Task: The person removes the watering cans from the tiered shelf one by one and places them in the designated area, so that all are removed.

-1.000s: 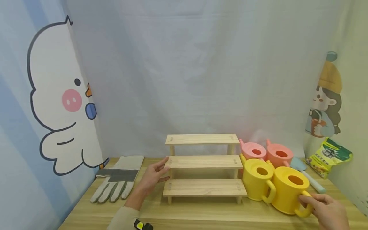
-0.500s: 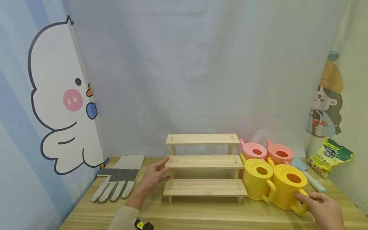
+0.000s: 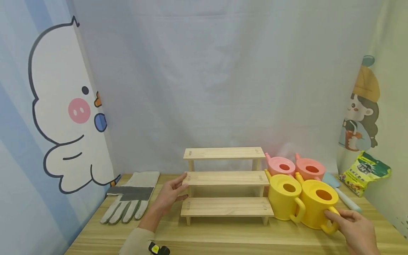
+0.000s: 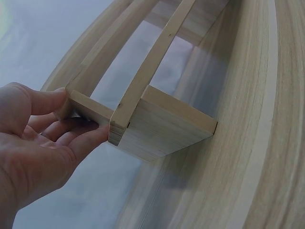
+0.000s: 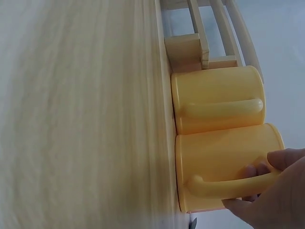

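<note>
A three-tier wooden stand (image 3: 227,178) stands mid-table. My left hand (image 3: 170,194) holds its left end at the middle tier. In the left wrist view the thumb lies against the board's edge and the fingers curl in below. Over at the right, my right hand (image 3: 358,229) grips the handle of a yellow watering can (image 3: 313,207), which stands upright on the table. A second yellow watering can (image 3: 281,200) sits between it and the stand. In the right wrist view the two cans are side by side, and fingers pass through the handle (image 5: 226,187).
Behind the yellow cans stand a light pink watering can (image 3: 273,165) and a deeper pink watering can (image 3: 302,169). A pale blue trowel (image 3: 348,199) and a green-yellow packet (image 3: 361,175) lie at the right edge. Left of the stand is a grey-white work glove (image 3: 135,194).
My right hand has shifted the outer yellow watering can left and slightly back, up against the other yellow can. The left hand stays on the stand.
</note>
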`<state>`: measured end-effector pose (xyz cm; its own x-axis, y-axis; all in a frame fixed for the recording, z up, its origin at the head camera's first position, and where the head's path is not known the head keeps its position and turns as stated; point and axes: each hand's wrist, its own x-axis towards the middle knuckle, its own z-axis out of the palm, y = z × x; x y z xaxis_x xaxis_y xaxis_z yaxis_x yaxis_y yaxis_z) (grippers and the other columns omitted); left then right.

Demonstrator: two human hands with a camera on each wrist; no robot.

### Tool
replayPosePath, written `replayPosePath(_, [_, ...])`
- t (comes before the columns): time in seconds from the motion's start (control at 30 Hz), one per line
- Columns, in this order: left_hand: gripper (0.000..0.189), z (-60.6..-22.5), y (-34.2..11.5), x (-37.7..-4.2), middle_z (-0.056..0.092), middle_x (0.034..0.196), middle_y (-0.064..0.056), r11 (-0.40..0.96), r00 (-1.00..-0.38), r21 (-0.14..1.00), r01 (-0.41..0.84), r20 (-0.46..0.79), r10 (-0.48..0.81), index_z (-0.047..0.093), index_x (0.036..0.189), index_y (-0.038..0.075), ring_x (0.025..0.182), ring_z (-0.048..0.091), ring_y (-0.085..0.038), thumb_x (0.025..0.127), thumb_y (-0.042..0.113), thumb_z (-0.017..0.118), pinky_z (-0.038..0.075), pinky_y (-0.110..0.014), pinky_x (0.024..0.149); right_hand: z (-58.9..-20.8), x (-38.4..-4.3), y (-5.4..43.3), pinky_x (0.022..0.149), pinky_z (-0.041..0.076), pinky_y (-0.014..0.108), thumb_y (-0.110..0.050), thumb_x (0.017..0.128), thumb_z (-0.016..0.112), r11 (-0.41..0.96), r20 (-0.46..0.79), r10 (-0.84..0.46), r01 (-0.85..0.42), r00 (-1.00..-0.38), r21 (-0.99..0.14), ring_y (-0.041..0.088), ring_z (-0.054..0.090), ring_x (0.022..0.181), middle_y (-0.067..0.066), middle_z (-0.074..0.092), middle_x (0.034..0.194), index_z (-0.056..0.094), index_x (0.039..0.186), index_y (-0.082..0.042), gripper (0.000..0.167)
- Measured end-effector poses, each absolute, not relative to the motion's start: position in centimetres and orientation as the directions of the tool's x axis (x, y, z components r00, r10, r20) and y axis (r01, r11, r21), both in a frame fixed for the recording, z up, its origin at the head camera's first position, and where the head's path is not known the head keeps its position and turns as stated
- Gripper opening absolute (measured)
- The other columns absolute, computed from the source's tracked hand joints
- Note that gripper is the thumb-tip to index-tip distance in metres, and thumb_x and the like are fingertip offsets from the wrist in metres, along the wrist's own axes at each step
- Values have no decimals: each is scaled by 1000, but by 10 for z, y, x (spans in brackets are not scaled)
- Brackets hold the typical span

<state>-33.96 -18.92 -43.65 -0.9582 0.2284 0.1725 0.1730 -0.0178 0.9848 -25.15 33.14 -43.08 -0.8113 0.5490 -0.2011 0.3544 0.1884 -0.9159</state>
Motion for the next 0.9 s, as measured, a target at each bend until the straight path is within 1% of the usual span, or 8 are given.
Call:
replayPosePath(0.1, [55, -437, -189, -339, 15, 163, -20, -18, -958, 985, 174, 173, 230, 32, 155, 1, 149, 13, -39, 104, 5, 53, 50, -51, 100, -431, -251, 331, 66, 56, 28, -42, 78, 86, 193, -207, 557, 368, -805, -910, 15, 59, 81, 4, 64, 93, 55, 126, 6, 75])
replayPosePath(0.23, [55, -437, -188, -339, 15, 163, -20, -19, -958, 985, 173, 173, 227, 33, 155, 1, 149, 13, -39, 104, 5, 53, 50, -52, 100, -429, -247, 327, 83, 50, 45, -52, 79, 82, 216, -204, 561, 380, -802, -900, 35, 49, 108, 19, 57, 119, 52, 134, 5, 85])
replayPosePath(0.37, [55, -436, -188, -340, 15, 163, -20, -20, -958, 984, 175, 175, 228, 33, 155, 0, 149, 12, -39, 104, 5, 53, 51, -52, 100, -420, -242, 323, 86, 47, 50, -61, 86, 70, 258, -158, 574, 360, -803, -896, 40, 43, 117, 25, 47, 134, 49, 138, 4, 86])
replayPosePath(0.43, [55, -436, -188, -340, 16, 163, -20, -19, -958, 984, 175, 175, 226, 33, 155, 1, 149, 12, -39, 104, 5, 53, 51, -51, 100, -413, -241, 320, 80, 49, 41, -63, 89, 63, 299, -114, 586, 345, -802, -890, 38, 44, 117, 25, 47, 135, 48, 140, 4, 85])
replayPosePath(0.5, [55, -436, -189, -341, 16, 163, -19, -17, -959, 985, 174, 173, 224, 33, 155, 1, 149, 13, -39, 104, 4, 53, 51, -51, 100, -405, -241, 317, 81, 51, 41, -62, 92, 58, 340, -64, 589, 320, -805, -884, 39, 45, 120, 25, 48, 137, 46, 141, 4, 84])
replayPosePath(0.6, [55, -436, -189, -342, 16, 163, -19, -14, -960, 985, 173, 171, 222, 33, 155, 1, 149, 13, -39, 104, 4, 53, 52, -50, 99, -394, -244, 312, 95, 54, 43, -58, 95, 56, 390, 18, 581, 259, -814, -884, 41, 44, 130, 24, 47, 141, 46, 143, 3, 78])
replayPosePath(0.7, [55, -437, -189, -342, 16, 163, -20, -10, -961, 985, 172, 170, 217, 33, 155, 1, 148, 14, -39, 104, 5, 53, 52, -50, 99, -387, -248, 304, 108, 45, 48, -50, 98, 58, 456, 134, 538, 153, -832, -877, 42, 42, 136, 22, 49, 142, 50, 141, 2, 68])
replayPosePath(0.9, [55, -438, -190, -341, 16, 163, -20, -10, -962, 985, 170, 169, 216, 33, 155, 1, 148, 15, -40, 104, 4, 53, 52, -50, 99, -384, -257, 279, 101, 47, 55, -35, 99, 63, 603, 376, 405, -66, -833, -795, 42, 49, 127, 25, 57, 133, 59, 133, 2, 50])
